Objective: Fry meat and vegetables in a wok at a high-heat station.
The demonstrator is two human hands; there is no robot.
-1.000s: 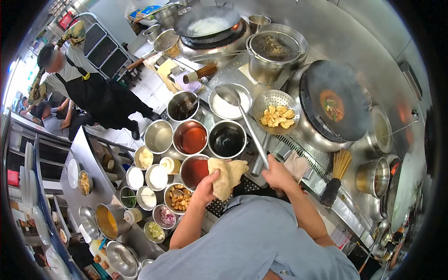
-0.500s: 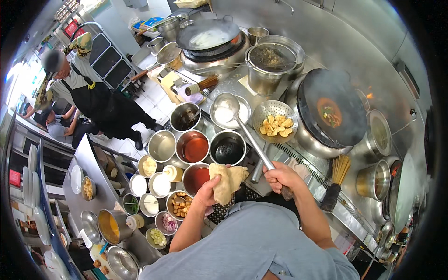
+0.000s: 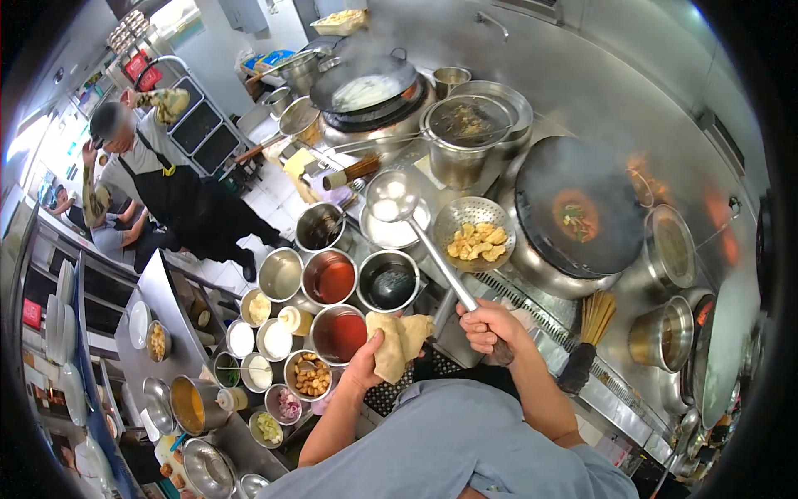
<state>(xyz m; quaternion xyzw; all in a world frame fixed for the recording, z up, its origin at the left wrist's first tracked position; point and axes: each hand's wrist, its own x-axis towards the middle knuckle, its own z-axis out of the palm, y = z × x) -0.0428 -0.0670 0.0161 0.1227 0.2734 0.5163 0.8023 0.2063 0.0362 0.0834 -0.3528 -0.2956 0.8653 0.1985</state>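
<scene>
A folded beige cloth [image 3: 397, 348] is gripped in my left hand [image 3: 362, 366], beside a pot of red sauce [image 3: 339, 334]. My right hand [image 3: 490, 328] is wrapped round the handle of a long metal ladle [image 3: 440, 270]. The ladle's bowl hangs over a bowl of white contents [image 3: 395, 237], beyond a pot of dark liquid [image 3: 389, 284]. Right of the ladle stands a perforated strainer [image 3: 449, 218] with golden fried pieces [image 3: 478, 242] in it. Farther right, a black wok [image 3: 613, 204] holds steaming reddish food [image 3: 575, 218].
Several small sauce and ingredient containers, such as one of brown chunks [image 3: 312, 378], crowd the left. A bamboo brush [image 3: 594, 324] lies to the right of my right hand. A second wok [image 3: 357, 83] steams at the back. Flames [image 3: 652, 179] show behind the right wok. A co-worker [image 3: 183, 187] stands far left.
The whole view has shifted slightly; both hands keep their holds on cloth and ladle. Flames behind the right wok have grown. The co-worker has raised both hands near the head.
</scene>
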